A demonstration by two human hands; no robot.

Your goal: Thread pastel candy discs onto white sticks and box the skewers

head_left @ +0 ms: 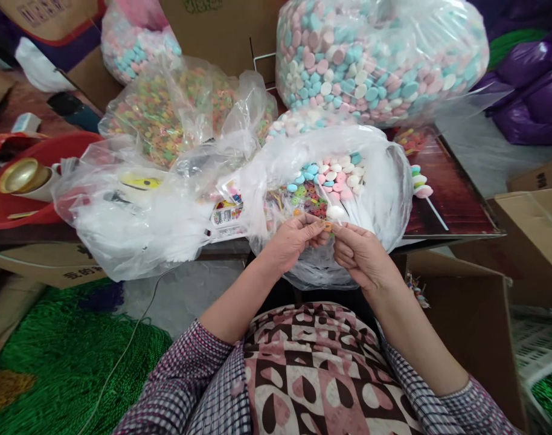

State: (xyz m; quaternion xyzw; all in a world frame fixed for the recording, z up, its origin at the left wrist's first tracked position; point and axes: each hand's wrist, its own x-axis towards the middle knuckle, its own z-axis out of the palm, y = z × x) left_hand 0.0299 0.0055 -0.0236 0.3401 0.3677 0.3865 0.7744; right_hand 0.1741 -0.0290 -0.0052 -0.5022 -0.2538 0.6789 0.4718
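My left hand (298, 238) and my right hand (360, 251) meet over the near edge of an open clear plastic bag (394, 199). Fingertips of both pinch a small orange gummy piece (328, 226). A white marshmallow-like disc (335, 212) shows just beyond the fingertips; whether it is held with the piece I cannot tell. Inside the bag lie pink, blue and white discs (339, 178), small green and red ring-like gummies (308, 198), and thin white sticks (358, 212).
A candy skewer (421, 181) on a white stick lies at the table's right. Behind stand a large bag of pastel discs (375, 60) and a bag of orange-green gummies (167, 115). A red basin (83, 145) is at left. An open cardboard box (466, 326) stands right.
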